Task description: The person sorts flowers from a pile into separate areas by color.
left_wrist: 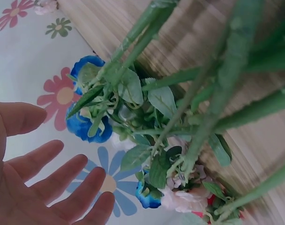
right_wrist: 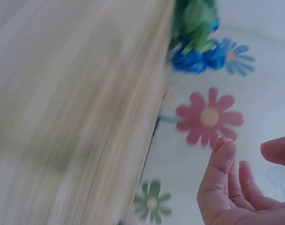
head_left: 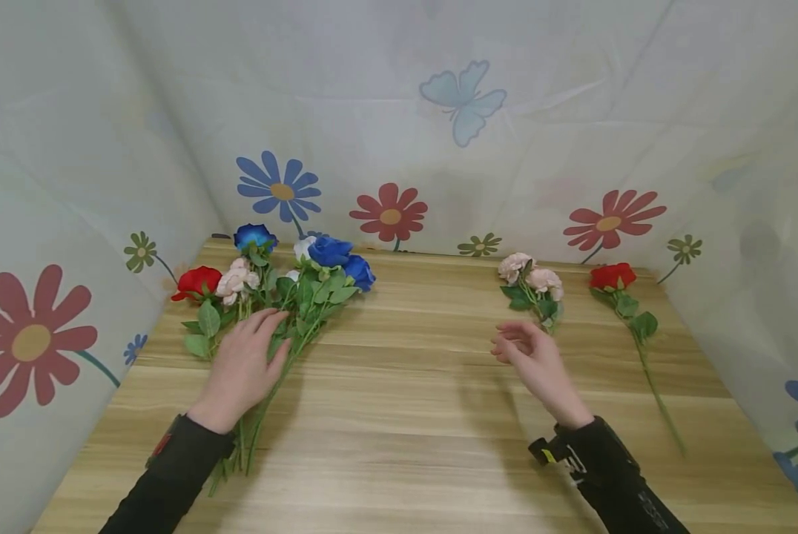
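Desk point(head_left: 399, 430), wood-grained, carries a loose bunch of flowers point(head_left: 322, 291) on the left: one red rose point(head_left: 199, 282), pale pink blooms point(head_left: 237, 282), one blue rose point(head_left: 255, 237) at the back, and two darker blue roses point(head_left: 330, 251) toward the middle, white petals point(head_left: 303, 247) beside them. Green stems point(head_left: 257, 430) run toward the near side. Left hand point(head_left: 244, 367) is over the bunch; grip slack, fingers extended and spread in the left wrist view, holding nothing; cannot tell whether it touches the leaves. Right hand point(head_left: 538, 363) is just nearer than a two-headed pink sprig point(head_left: 544, 282); grip loose, fingers lightly bent, thumb apart, holding nothing. Long-stemmed red bloom point(head_left: 613, 277) lies farther right, well apart from the bunch. Pale backdrop point(head_left: 345, 126) behind bears printed daisies point(head_left: 389, 215) and a butterfly point(head_left: 463, 102).
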`<state>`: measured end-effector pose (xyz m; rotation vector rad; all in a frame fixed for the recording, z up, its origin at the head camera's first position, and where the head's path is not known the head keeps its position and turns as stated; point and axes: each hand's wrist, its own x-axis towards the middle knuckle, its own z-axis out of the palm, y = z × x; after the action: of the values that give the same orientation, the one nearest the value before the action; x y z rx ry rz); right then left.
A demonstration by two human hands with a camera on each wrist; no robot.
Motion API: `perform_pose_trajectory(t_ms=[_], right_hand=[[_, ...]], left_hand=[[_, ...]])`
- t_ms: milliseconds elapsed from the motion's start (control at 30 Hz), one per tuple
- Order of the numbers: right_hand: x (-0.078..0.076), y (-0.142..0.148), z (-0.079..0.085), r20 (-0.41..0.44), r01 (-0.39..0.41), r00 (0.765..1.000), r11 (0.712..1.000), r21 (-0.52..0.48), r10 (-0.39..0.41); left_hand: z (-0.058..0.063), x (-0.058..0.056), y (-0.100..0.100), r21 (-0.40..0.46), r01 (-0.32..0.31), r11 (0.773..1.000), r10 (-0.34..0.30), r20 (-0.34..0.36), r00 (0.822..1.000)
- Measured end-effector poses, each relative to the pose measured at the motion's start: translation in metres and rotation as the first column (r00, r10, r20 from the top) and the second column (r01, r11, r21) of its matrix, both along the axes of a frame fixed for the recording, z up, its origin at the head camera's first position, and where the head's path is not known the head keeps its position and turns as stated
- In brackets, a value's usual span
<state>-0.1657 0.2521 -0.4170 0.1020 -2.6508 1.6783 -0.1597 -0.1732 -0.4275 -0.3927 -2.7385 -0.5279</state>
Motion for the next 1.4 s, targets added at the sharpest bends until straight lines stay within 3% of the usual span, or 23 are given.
perform_pose_trajectory(t_ms=[233,567,933,1200,1400], right_hand=[[-0.003,-0.034,0.004,0.130,-0.093,0.983,0.959,-0.266,0.132],[-0.005,-0.074,0.001,0.218,-0.120,0.940,0.854,-0.507,0.262],[-0.006,-0.103,-0.004,0.277,-0.046,0.922,0.785,-0.618,0.272],[-0.008,-0.116,-0.008,0.310,-0.004,0.914,0.769,-0.640,0.263],[-0.008,-0.120,-0.010,0.320,-0.017,0.905,0.776,-0.630,0.280]], left_hand=[[-0.003,0.006,-0.009,-0.006,-0.022,1.000,0.022,0.024,0.999],[-0.007,0.017,-0.009,-0.021,-0.018,1.000,0.020,0.115,0.993],[-0.008,0.020,-0.003,-0.057,-0.003,0.998,0.016,0.237,0.971],[-0.012,0.019,-0.002,-0.077,0.001,0.997,0.018,0.244,0.970],[-0.014,0.017,-0.002,-0.084,0.003,0.996,0.020,0.265,0.964]])
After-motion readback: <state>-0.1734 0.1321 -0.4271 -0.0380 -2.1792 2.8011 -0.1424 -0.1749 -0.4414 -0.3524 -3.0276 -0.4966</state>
